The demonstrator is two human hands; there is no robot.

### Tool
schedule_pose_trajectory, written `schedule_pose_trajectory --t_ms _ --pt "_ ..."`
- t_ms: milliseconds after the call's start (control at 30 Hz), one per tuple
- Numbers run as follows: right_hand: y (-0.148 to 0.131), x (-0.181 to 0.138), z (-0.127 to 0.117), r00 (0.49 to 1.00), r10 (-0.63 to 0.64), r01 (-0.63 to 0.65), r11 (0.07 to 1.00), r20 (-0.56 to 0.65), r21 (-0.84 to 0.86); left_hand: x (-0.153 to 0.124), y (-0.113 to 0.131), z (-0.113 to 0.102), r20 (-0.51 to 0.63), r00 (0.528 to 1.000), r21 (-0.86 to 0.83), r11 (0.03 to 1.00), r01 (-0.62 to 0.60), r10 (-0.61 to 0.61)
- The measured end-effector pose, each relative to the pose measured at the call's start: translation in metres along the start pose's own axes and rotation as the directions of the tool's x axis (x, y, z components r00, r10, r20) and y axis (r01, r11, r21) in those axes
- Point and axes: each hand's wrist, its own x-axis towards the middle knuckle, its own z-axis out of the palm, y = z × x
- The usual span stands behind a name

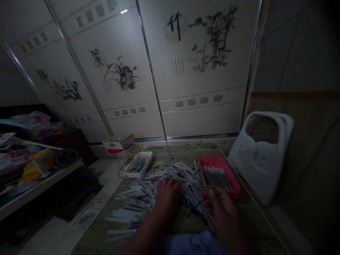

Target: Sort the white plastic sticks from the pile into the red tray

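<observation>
A loose heap of slim whitish pens (183,173), some with dark parts, is spread over the table. My left hand (167,194) rests on the heap with its fingers curled down; what lies under the fingertips is hidden. Just in front of the red tray, the thumb and fingers of my right hand (221,207) are pinched together on a thin dark pen (200,202) that points left over the heap. The red plastic tray (236,182) at the right holds a row of similar pens (217,177). A white tray (134,175) at the far left contains more, with darker parts.
The greenish table (186,150) stands before sliding panels (202,124). White folded plastic seats (261,159) lean at the right. A printed carton (119,143) sits on a stand behind the white tray. At the left, a cluttered shelf (39,187) bears bags and a round black object (66,157).
</observation>
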Motion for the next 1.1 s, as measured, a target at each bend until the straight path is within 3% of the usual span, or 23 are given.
schedule_pose_trajectory --t_ms 400,667,800,900,1100 --pt "0.000 0.000 -0.001 1.000 -0.014 0.014 1.000 0.001 -0.020 0.014 -0.002 -0.012 0.080 0.968 0.137 0.959 -0.246 0.237" --pt "0.001 0.000 -0.004 0.998 -0.051 0.052 0.999 -0.035 0.010 0.000 -0.002 -0.016 0.006 0.984 0.079 0.981 -0.176 0.176" --pt "-0.001 0.002 -0.003 0.992 -0.078 0.081 0.996 -0.096 0.029 -0.022 -0.012 -0.009 -0.090 0.995 -0.113 0.993 -0.043 0.032" --pt "-0.004 0.003 -0.003 0.988 -0.083 0.091 0.994 -0.128 0.056 -0.041 -0.020 -0.006 -0.158 0.987 -0.396 0.917 -0.042 -0.023" --pt "-0.003 0.005 -0.006 0.989 -0.054 0.076 0.984 -0.139 0.160 -0.077 -0.023 -0.011 0.089 0.973 -0.700 0.681 0.214 -0.214"
